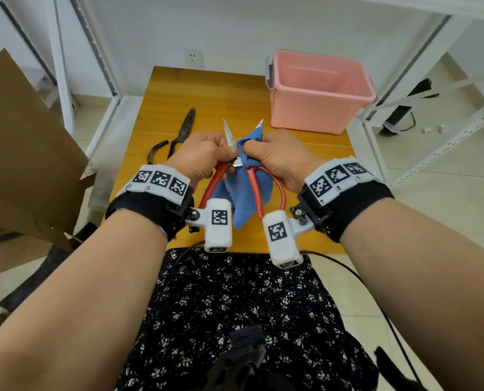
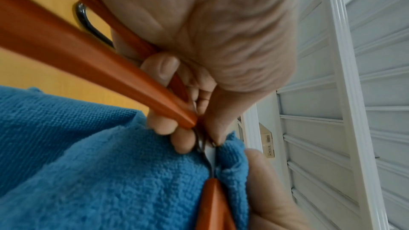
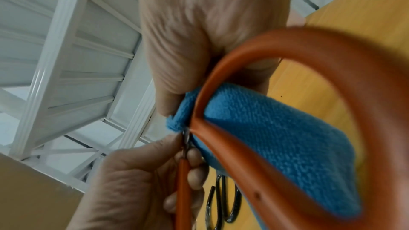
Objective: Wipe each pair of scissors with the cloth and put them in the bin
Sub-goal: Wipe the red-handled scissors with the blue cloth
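Observation:
Red-handled scissors [image 1: 280, 190] are held above the table's middle with their blades spread apart. My left hand [image 1: 207, 155] grips them near the pivot, fingers curled round the left handle [image 2: 124, 83]. My right hand [image 1: 277, 158] pinches the blue cloth [image 1: 243, 201] around the right blade, whose tip [image 1: 260, 123] sticks out above the cloth. The cloth [image 3: 276, 137] hangs down between the handles [image 3: 298, 146]. Black scissors [image 1: 183, 134] lie flat on the table to the left. The pink bin [image 1: 317, 91] stands at the back right, nothing visible inside.
The small wooden table [image 1: 207, 88] is flanked by white metal shelving [image 1: 63, 69] on both sides. A cardboard box [image 1: 18, 153] leans at the left. A cable [image 1: 348, 266] runs along the near right edge.

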`<act>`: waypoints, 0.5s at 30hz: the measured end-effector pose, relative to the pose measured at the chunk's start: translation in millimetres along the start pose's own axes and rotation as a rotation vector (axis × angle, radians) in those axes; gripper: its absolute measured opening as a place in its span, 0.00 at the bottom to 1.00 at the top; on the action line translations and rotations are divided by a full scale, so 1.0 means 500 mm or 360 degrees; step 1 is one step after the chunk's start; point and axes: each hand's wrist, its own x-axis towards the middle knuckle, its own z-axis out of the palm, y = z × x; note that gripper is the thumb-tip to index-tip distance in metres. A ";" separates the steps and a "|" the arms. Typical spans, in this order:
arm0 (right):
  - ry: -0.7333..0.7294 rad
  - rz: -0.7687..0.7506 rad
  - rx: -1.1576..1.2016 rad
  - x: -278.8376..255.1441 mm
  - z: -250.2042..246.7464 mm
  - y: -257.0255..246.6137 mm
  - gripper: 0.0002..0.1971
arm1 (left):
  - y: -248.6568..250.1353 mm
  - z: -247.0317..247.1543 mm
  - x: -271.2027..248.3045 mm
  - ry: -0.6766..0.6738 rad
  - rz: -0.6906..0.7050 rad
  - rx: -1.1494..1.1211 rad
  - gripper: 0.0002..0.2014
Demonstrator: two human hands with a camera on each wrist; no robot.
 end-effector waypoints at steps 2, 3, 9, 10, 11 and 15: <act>-0.0098 0.0066 -0.0045 -0.001 0.009 -0.003 0.11 | 0.000 0.001 -0.002 0.0024 0.0010 0.0018 0.13; -0.0159 0.0115 -0.0067 -0.004 0.014 -0.007 0.09 | 0.000 0.001 -0.004 0.0037 0.0014 0.0018 0.13; -0.0376 0.0193 0.0054 -0.019 0.007 -0.022 0.15 | 0.014 -0.013 -0.017 0.0037 -0.0003 -0.0081 0.14; -0.0415 0.0181 0.0041 -0.015 0.002 -0.023 0.15 | 0.018 -0.017 -0.018 0.0027 -0.0002 -0.0094 0.13; -0.0456 0.0168 0.0021 -0.017 -0.003 -0.028 0.14 | 0.022 -0.020 -0.019 0.0019 0.0001 -0.0103 0.13; -0.0649 0.0235 0.0024 -0.014 -0.023 -0.036 0.07 | 0.030 -0.029 -0.017 0.0019 0.0009 -0.0031 0.12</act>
